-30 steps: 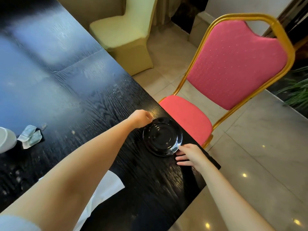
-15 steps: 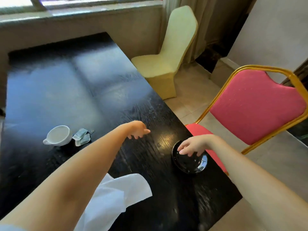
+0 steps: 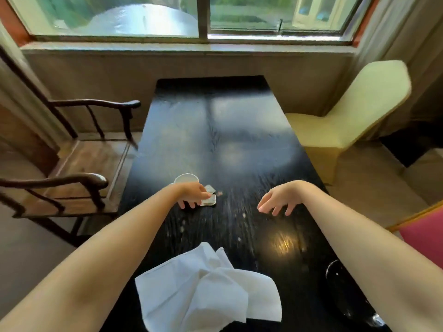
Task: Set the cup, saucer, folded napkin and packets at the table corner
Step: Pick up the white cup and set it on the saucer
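Head view. A long black table (image 3: 239, 144) runs toward the far window (image 3: 191, 17). The left hand (image 3: 191, 195), fingers loosely spread and gripping nothing, lies over the packets (image 3: 209, 198), just near of the white cup (image 3: 185, 179). The right hand (image 3: 279, 200) hovers open, well right of them. The crumpled white napkin (image 3: 206, 291) lies at the near edge; the black saucer (image 3: 340, 288) sits at the near right corner, partly hidden by the right forearm.
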{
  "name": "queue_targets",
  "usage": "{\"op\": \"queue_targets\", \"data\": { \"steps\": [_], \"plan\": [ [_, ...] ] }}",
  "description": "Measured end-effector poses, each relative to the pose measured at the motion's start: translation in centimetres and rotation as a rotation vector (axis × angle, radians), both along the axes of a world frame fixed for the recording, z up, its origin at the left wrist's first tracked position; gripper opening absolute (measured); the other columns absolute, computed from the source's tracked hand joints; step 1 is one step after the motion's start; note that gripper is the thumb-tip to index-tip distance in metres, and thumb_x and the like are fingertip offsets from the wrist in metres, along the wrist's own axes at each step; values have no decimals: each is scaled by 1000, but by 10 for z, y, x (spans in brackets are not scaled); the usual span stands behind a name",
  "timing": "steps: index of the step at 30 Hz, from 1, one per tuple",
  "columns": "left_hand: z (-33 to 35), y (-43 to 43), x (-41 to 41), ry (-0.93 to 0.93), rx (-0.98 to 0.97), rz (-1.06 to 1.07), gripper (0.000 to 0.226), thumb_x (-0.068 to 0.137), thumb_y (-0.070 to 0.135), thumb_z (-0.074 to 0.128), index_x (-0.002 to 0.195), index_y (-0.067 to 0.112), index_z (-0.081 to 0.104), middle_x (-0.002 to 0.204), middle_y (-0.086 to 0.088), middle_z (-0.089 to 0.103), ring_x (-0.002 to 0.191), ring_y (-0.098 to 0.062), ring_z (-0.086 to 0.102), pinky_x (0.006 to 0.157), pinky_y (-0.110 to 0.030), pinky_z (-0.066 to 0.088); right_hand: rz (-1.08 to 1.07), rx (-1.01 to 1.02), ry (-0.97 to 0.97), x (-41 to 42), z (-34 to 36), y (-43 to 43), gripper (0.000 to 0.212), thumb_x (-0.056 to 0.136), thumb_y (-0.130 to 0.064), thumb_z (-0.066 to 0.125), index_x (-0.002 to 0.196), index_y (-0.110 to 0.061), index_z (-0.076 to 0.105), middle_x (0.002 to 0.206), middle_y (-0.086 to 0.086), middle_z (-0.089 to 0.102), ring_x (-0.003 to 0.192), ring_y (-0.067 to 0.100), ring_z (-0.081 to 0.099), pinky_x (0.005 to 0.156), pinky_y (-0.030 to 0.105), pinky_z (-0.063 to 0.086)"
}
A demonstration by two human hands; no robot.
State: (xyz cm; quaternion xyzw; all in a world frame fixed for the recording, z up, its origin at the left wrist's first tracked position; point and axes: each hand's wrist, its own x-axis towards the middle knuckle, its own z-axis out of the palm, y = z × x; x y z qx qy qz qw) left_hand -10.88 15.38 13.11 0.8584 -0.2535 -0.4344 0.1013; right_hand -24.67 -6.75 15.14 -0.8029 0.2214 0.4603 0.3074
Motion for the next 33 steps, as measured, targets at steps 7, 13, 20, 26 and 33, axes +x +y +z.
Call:
{"op": "queue_targets", "data": {
  "steps": [7,13,20,26,33],
  "plan": [
    [-26,77,41,46,94,249,48,97,38,39,137,12,40,127,-13,59,110,-28,60,91,-46,51,148,-55,-44,95,-21,37,50,94,-36,52,139,-17,42,141,6,47,124,24,50,102,45,44],
    [-52,90,79,24,133,334,46,97,35,41,136,11,42,127,-13,58,112,-27,59,93,-44,51,258,-103,-117,163,-53,49,47,90,-31,57,134,-18,47,135,6,52,119,23,54,100,44,47],
    [-102,65,122,-133,97,318,57,92,31,52,143,13,32,133,-12,52,114,-29,56,87,-38,51,326,-144,-283,210,-124,55,75,79,-28,70,143,-16,32,144,7,43,127,26,45,105,39,40],
    [-154,41,140,-273,-146,413,44,86,9,54,130,12,52,124,-12,61,112,-28,57,93,-36,45,278,-19,-476,225,-176,57,84,71,-25,77,142,-21,31,137,6,47,128,29,39,106,45,36],
    [-172,34,139,-278,-341,690,28,85,-7,49,104,2,68,92,-9,64,76,-15,59,52,-10,48,94,209,-630,223,-198,64,78,66,-15,82,132,-19,41,131,1,49,123,21,44,104,42,40]
  ]
}}
